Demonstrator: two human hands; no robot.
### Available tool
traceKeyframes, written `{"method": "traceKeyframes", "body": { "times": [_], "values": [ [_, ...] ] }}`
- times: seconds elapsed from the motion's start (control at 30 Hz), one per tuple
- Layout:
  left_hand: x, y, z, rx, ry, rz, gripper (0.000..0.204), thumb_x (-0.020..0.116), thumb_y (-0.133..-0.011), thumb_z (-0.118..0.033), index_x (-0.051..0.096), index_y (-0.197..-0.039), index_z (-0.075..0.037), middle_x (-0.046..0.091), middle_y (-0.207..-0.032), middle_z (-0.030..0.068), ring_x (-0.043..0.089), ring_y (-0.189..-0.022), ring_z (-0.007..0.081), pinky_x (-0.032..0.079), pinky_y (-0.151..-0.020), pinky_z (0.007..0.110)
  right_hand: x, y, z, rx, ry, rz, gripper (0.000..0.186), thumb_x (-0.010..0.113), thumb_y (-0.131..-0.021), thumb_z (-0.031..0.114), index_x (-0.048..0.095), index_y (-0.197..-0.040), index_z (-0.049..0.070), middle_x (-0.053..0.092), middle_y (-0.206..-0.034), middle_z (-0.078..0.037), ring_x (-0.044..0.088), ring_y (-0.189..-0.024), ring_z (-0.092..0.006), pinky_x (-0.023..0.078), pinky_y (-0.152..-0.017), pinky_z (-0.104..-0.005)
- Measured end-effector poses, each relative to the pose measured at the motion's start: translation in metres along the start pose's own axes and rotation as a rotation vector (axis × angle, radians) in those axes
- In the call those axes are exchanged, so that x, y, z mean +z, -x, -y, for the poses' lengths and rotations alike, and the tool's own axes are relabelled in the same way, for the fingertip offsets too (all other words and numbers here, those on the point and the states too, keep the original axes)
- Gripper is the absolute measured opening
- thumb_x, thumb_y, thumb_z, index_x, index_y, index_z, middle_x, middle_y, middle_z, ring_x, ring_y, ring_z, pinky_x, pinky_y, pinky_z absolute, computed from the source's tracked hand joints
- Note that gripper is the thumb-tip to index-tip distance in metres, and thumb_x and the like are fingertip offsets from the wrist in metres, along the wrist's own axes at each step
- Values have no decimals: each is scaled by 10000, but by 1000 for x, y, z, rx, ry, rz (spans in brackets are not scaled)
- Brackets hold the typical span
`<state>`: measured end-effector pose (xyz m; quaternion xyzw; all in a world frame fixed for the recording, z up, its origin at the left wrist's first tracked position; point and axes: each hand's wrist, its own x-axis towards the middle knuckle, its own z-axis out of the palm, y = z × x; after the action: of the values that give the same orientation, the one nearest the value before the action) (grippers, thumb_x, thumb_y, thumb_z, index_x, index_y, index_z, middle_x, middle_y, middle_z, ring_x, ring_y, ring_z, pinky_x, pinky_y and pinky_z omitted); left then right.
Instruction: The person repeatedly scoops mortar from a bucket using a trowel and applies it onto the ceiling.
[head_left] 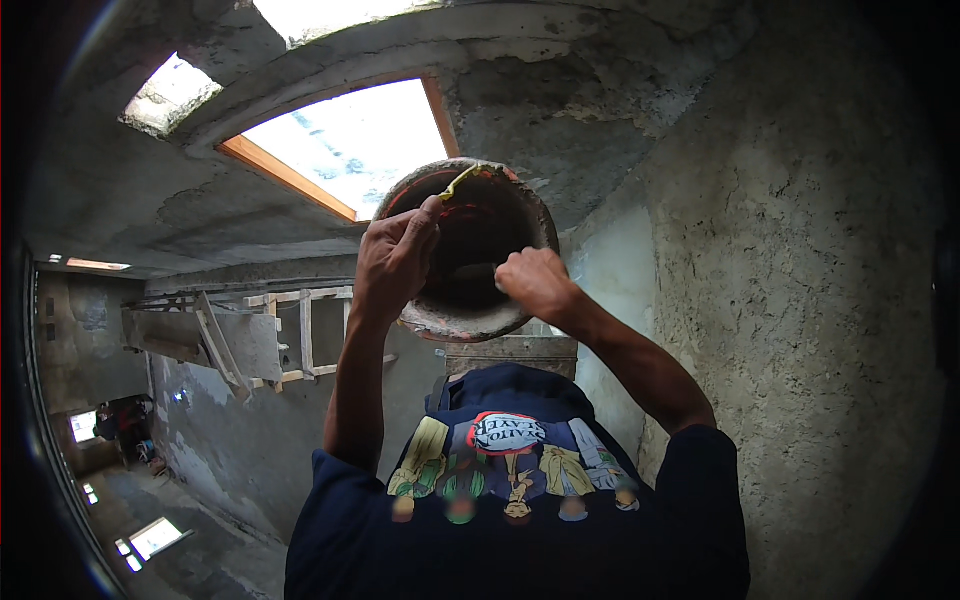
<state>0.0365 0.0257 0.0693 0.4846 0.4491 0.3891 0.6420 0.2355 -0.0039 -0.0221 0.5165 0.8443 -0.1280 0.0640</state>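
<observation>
Head view: a round bucket (465, 322) is in front of the person's chest, its wide mouth facing the camera.
Bucket's look: worn and dirty, a grey-brown crust on the rim, thickest along the near edge; reddish-orange shows through in patches at the upper rim and in curved streaks on the inner wall.
Bucket's inside: mostly deep shadow, with a paler grey patch low down; whether that is contents or the bare bottom, I cannot tell.
Yellow strip: a thin, slightly twisted yellow strip (460, 182) slants from the bucket's far rim toward the left thumb.
Left hand: at the bucket's left side, the left hand (395, 255) has its thumb and fingers pinched together on the strip's lower end.
Right hand: fingers curled inward, the right hand (540, 285) is at the right side of the mouth; what it grips, if anything, I cannot tell.
Below the bucket: a wooden board (510, 354), partly covered by the dark shirt (520, 560).
</observation>
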Motion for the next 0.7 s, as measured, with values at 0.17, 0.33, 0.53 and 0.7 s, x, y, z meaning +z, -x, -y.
{"method": "traceKeyframes", "body": {
  "times": [0.17,0.33,0.53,0.7],
  "values": [
    [7,7,-8,-42,-9,-9,450,514,-1020,-346,454,-626,-137,310,-541,-106,268,-426,-18,177,-364,202,-9,-6,-9,94,106,-226,125,610,-820,99,730,-788,87,709,-816,-101,684,-878,-258,556,-663,-353],
    [11,6,-6,39,-120,24,462,521,-1017,-353,484,-625,-111,330,-546,-101,283,-456,-6,196,-398,211,4,-19,-2,222,165,-258,133,603,-811,85,727,-761,72,707,-816,-123,698,-798,-287,563,-630,-387],
    [7,4,-1,104,-107,-28,422,526,-1015,-331,461,-644,-142,314,-545,-107,255,-416,-22,160,-361,195,5,-1,-22,-136,-152,-108,88,617,-775,112,660,-719,58,661,-739,-147,675,-695,-326,525,-620,-442],
    [3,2,8,68,-159,-27,433,531,-1012,-338,505,-646,-107,341,-550,-101,282,-463,-9,188,-403,214,-15,6,-26,-115,-169,-86,88,613,-798,146,640,-756,74,658,-796,-152,660,-777,-325,498,-635,-458]
  ]
}}
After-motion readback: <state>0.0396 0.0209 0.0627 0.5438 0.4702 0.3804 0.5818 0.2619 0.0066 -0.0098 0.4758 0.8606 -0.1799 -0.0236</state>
